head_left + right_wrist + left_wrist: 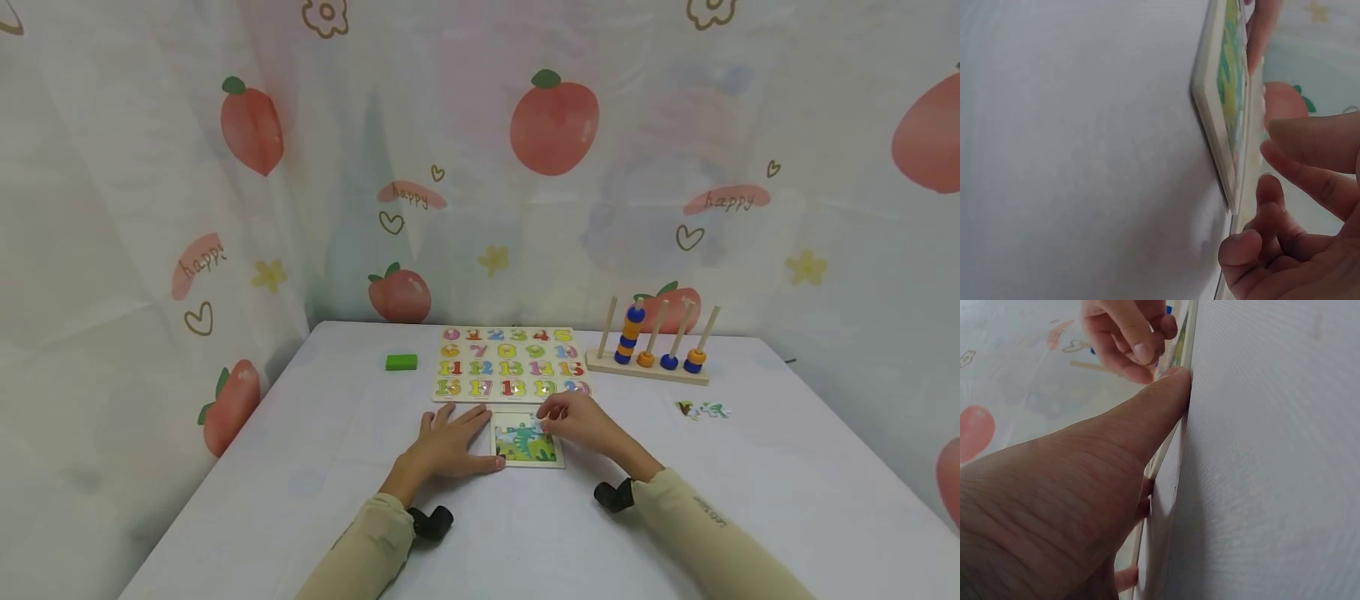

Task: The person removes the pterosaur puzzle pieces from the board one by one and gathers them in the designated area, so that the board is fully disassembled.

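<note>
A small framed jigsaw puzzle [527, 442] with a green dinosaur picture lies flat near the middle of the table. My left hand [448, 443] spreads beside its left edge, with the thumb touching the lower left corner. From the left wrist, that thumb [1169, 384] lies along the frame's edge. Over the puzzle's upper right corner hovers my right hand [581, 421], fingers loosely bent. In the right wrist view, the thumb [1316, 142] and index finger come close together beside the puzzle [1232, 81], and no piece shows between them.
A wooden number board [510, 365] lies just behind the puzzle. Further right stands a peg stacker [648, 367] with blue and orange rings. Loose puzzle pieces [702, 410] lie at the right, and a green block [401, 362] at the back left.
</note>
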`<state>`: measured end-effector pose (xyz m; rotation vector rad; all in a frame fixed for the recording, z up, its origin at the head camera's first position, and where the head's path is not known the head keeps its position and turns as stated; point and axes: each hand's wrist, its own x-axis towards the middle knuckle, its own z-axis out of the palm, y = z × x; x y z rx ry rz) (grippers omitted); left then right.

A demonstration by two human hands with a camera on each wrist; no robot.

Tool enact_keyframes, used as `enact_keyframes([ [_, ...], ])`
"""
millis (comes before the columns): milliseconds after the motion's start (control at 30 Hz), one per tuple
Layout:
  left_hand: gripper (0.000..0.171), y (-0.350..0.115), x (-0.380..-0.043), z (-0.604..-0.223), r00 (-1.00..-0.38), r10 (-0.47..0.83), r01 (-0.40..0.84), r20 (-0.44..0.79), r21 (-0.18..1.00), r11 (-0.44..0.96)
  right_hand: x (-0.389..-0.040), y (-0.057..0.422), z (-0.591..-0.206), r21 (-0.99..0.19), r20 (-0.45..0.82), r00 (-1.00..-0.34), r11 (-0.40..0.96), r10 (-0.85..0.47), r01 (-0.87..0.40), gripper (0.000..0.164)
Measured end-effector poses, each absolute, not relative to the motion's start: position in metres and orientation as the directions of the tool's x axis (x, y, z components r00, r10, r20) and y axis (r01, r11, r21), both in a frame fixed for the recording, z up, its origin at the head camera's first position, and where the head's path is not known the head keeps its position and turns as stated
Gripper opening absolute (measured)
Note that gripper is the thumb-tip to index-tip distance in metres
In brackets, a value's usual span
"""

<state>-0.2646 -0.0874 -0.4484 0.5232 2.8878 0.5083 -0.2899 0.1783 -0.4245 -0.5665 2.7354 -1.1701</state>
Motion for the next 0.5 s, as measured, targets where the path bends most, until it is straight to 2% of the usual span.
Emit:
enact_keyframes([
  [500,0.092,-0.0881,-0.2671,-0.454,-0.924,0.371,0.316,-0.09,0.368,0.875,-0.2965,0.1689,-0.4324,-0.679,0.002,-0.918,0.673,-0.397,-0.293,0.01],
])
